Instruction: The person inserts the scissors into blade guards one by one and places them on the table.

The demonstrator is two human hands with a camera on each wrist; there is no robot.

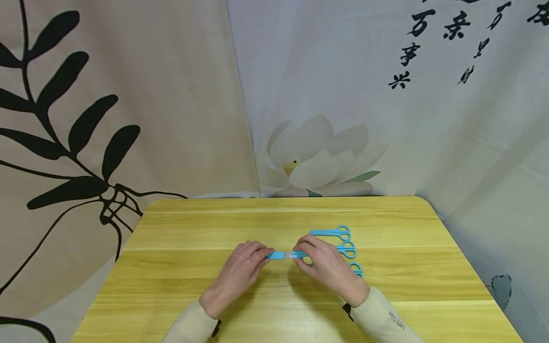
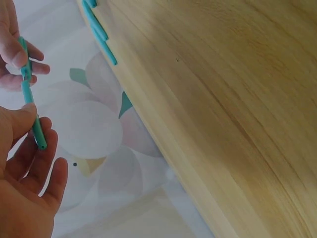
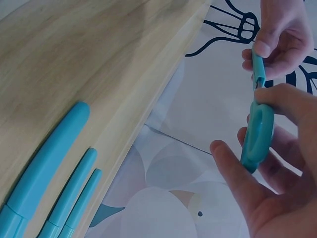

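Note:
Above the table, my left hand (image 1: 243, 267) pinches a light-blue blade cover (image 1: 276, 255) between thumb and fingers. My right hand (image 1: 328, 267) holds the blue handle of a pair of scissors (image 1: 299, 255). A short length of bare blade (image 1: 288, 255) shows between the cover and the handle, so the cover sits only partly over the blades. The right wrist view shows the handle loop (image 3: 266, 126) between my right thumb and fingers. In the left wrist view the cover (image 2: 38, 130) lies across my left fingers under the thumb.
Several more blue scissors lie on the wooden table (image 1: 193, 228): a covered pair (image 1: 326, 232) at the back, another pair (image 1: 348, 249) in front of it, and a third (image 1: 356, 269) partly hidden by my right hand. Printed curtains (image 1: 321, 95) hang behind the table.

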